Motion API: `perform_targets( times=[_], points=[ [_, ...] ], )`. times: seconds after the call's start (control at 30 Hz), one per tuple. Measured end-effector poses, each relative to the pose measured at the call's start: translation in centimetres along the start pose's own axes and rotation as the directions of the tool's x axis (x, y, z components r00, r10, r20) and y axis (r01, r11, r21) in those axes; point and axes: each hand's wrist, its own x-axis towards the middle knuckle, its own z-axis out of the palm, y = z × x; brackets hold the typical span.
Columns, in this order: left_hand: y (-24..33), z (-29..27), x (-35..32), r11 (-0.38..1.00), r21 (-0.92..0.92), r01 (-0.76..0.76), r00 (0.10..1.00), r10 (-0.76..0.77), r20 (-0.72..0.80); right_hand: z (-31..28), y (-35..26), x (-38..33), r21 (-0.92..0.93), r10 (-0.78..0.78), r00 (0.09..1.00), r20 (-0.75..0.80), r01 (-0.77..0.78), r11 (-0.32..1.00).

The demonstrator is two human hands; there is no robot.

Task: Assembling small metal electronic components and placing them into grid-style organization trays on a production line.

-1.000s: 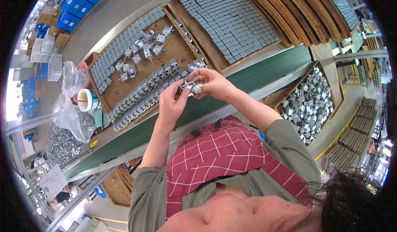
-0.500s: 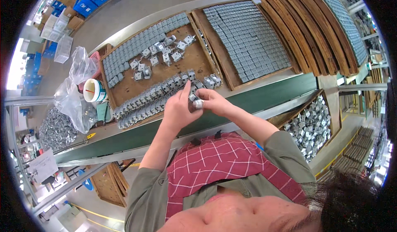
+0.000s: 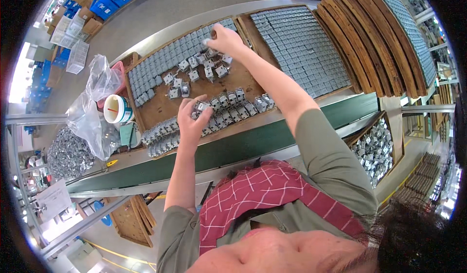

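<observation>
Your right hand (image 3: 224,38) reaches to the far edge of the wooden tray (image 3: 155,108), fingers pinched on a small grey metal part (image 3: 206,41) above the packed rows there. Your left hand (image 3: 190,121) hovers with loosely curled fingers, gripping nothing, over the row of parts (image 3: 233,103) along the tray's near edge. A white cup (image 3: 116,109) stands just left of the tray.

We see small metal parts (image 3: 228,100) with a dull grey sheen, lying on a brown wooden tray (image 3: 160,105) whose surface looks matt and worn. At the left, a clear plastic bag (image 3: 90,110) looks glossy and crinkled beside a smooth white plastic tub (image 3: 116,108). The near bench edge (image 3: 253,141) is smooth, matt green, and the apron (image 3: 262,195) is red checked cloth.
</observation>
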Motion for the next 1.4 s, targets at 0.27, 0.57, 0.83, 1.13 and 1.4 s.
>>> perform_targets(
  times=[0.27, 0.57, 0.83, 1.13, 1.4],
  points=[
    [-1.8, 3.3, 3.9, 0.951, -0.264, 0.163, 0.985, -0.141, 0.101, 4.9, 1.5, 2.2, -0.134, 0.193, 0.981, 0.008, -0.190, 0.973],
    [-1.0, 9.1, 7.9, 0.987, 0.160, -0.026, 0.886, -0.051, 0.461, -1.0, 2.4, -1.2, 0.455, 0.243, 0.969, 0.044, -0.236, 0.859],
    [0.0, 9.9, 8.3, 0.942, 0.285, -0.175, 0.795, -0.035, 0.606, -7.2, 3.9, -12.8, 0.970, 0.360, 0.927, 0.107, -0.177, 0.167],
    [-1.5, 7.1, 11.4, 0.470, 0.700, -0.538, 0.842, 0.254, 0.476, -8.7, 5.0, -20.8, 0.957, 0.413, 0.879, 0.238, -0.284, 0.055],
    [-0.4, 7.1, 8.2, 0.961, -0.252, -0.115, 0.993, 0.116, -0.014, -8.3, 3.3, -25.1, 0.936, 0.325, 0.899, 0.294, -0.340, 0.091]
  ],
)
